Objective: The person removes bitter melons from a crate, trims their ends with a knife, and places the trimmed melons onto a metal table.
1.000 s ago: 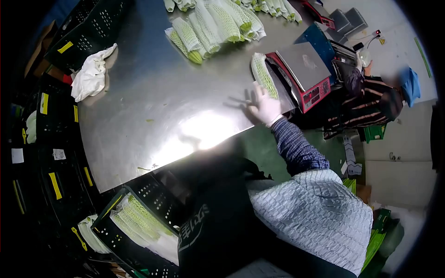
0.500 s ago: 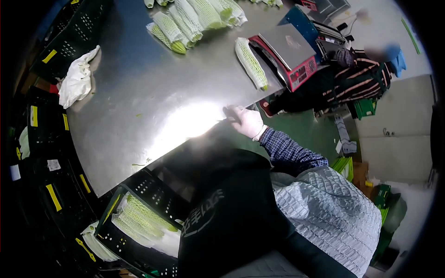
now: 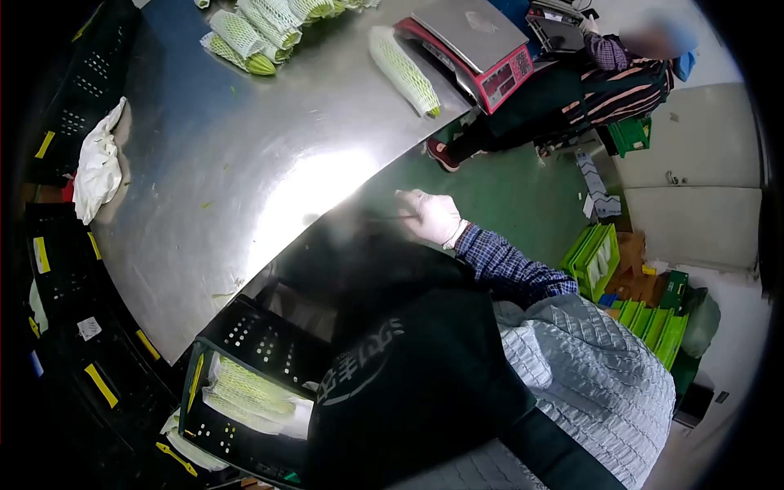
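Note:
My right hand (image 3: pixel 433 218), in a whitish glove and plaid sleeve, is closed in front of the dark apron (image 3: pixel 408 384), just off the edge of the metal table (image 3: pixel 196 204). A thin dark line shows at its fingertips; what it holds is too blurred to name. My left hand is not in view. Nearest on the table lies a long green vegetable in a white foam net (image 3: pixel 404 72), beside a red scale (image 3: pixel 506 77). More netted vegetables (image 3: pixel 253 37) lie at the top.
A black crate (image 3: pixel 269 335) with netted vegetables (image 3: pixel 249 392) stands below the table edge. Black crates (image 3: pixel 90 327) line the left, near a white cloth (image 3: pixel 98 167). A co-worker (image 3: pixel 612 90) is beyond the scale. Green crates (image 3: pixel 592 257) stand at the right.
The view has shifted, so the table, scale and vegetables sit further left and up. My right hand stays at nearly the same image spot, now over the floor rather than at the table edge.

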`<state>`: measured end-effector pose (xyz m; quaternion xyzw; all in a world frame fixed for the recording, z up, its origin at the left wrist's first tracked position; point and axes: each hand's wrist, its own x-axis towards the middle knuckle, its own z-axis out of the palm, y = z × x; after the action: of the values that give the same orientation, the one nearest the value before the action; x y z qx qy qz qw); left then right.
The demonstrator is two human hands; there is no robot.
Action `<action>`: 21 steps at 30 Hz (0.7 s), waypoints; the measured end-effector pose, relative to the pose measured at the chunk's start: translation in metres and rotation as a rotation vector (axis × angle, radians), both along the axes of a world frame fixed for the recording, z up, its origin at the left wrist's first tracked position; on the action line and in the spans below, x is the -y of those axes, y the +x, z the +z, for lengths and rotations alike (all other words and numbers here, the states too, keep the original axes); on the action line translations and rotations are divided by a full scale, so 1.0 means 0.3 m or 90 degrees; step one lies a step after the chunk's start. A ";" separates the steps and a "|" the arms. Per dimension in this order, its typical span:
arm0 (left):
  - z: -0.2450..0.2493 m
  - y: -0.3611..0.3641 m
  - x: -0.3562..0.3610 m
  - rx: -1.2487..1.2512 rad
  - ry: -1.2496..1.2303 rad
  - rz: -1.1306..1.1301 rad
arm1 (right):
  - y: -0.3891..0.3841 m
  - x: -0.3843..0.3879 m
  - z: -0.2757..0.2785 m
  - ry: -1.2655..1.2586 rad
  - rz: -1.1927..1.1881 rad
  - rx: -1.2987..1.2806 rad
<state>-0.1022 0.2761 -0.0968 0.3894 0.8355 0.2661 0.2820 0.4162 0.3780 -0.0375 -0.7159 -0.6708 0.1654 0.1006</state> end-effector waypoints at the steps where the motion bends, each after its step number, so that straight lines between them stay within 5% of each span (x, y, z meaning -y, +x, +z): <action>1: 0.005 0.004 -0.005 0.001 -0.005 -0.006 | 0.002 0.004 -0.020 0.005 0.001 -0.009; 12: 0.179 0.058 -0.038 0.031 -0.127 -0.088 | 0.135 -0.092 -0.157 0.118 -0.110 -0.311; 21: 0.537 0.040 -0.137 -0.032 -0.323 -0.124 | 0.072 0.198 -0.380 0.190 -0.295 -0.485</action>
<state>-0.0903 0.3171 0.0642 0.3912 0.8408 0.0102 0.3739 0.4378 0.3186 -0.1516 -0.7128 -0.4248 0.2912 0.4762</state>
